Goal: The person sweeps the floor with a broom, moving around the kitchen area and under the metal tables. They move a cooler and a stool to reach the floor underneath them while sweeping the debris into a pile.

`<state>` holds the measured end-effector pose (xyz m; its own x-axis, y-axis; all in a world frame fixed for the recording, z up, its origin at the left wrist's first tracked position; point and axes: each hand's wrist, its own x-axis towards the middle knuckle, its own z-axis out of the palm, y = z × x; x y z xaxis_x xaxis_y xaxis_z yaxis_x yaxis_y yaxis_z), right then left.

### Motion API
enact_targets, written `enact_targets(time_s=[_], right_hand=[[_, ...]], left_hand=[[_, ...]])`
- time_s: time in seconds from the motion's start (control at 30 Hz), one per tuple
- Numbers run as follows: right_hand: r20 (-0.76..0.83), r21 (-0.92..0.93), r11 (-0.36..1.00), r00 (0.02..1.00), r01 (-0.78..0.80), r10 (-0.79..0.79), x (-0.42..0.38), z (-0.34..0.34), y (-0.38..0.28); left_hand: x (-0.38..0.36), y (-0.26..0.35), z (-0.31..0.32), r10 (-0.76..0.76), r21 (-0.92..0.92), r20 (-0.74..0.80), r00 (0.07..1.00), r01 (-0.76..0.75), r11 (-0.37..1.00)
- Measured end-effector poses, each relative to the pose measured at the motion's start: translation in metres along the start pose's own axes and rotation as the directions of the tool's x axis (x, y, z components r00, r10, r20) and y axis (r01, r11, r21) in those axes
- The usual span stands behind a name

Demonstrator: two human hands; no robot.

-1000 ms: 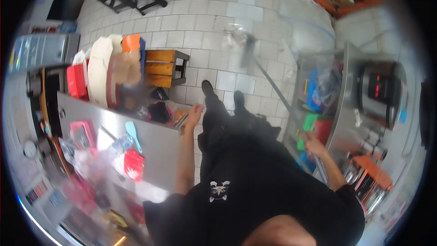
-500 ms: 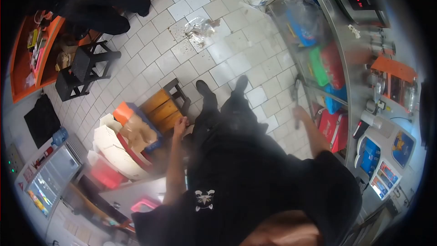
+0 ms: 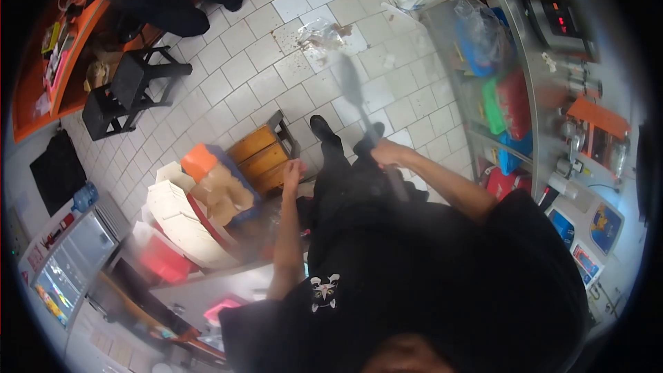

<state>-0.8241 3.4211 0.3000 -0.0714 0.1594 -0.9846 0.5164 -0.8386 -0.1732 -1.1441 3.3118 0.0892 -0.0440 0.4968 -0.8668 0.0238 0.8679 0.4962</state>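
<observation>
My right hand is closed around the handle of a large long-handled spoon. Its dark oval head, blurred by motion, points forward above the tiled floor, and the handle's end reaches back toward my legs. On the other side, my left hand hangs near a wooden-slatted stool, its fingers curled; whatever may be inside them is too small to make out. Beside that arm are an open cardboard box and a stack of white cartons.
A clear plastic bag lies on the floor amid brown crumbs. Black stools stand at the left, near another person's dark-clothed legs. Along the right runs a steel counter with a machine on top and colored bags beneath.
My right hand has swung inward from the right side, bringing the spoon in front of my legs with its head forward. My left hand stays near the stool, and the view has shifted slightly.
</observation>
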Motion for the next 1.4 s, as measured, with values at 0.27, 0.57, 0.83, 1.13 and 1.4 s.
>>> enact_targets(time_s=[0.27,0.57,0.83,1.13,1.4], right_hand=[[0.17,-0.312,0.947,0.985,0.073,-0.02,0.013,0.064,-0.126],[0.337,-0.568,0.733,0.918,0.374,-0.207,0.121,0.084,-0.189],[0.375,-0.269,0.83,0.847,0.489,-0.377,0.04,-0.065,-0.043],[-0.204,0.008,0.999,0.978,-0.031,0.032,-0.209,-0.188,0.191],[-0.275,0.253,0.954,0.933,-0.163,0.233,-0.137,-0.281,0.396]], left_hand=[[-0.037,-0.04,-0.005,-0.1,-0.179,-0.083,0.992,0.084,0.98],[-0.066,-0.063,-0.016,-0.216,-0.231,-0.18,0.96,0.172,0.958],[-0.058,-0.03,-0.001,-0.044,-0.228,-0.194,0.98,-0.001,0.974],[-0.017,-0.052,0.053,0.007,-0.075,-0.093,0.996,-0.014,0.997],[-0.011,-0.021,0.084,0.157,0.193,-0.014,0.988,-0.151,0.969]])
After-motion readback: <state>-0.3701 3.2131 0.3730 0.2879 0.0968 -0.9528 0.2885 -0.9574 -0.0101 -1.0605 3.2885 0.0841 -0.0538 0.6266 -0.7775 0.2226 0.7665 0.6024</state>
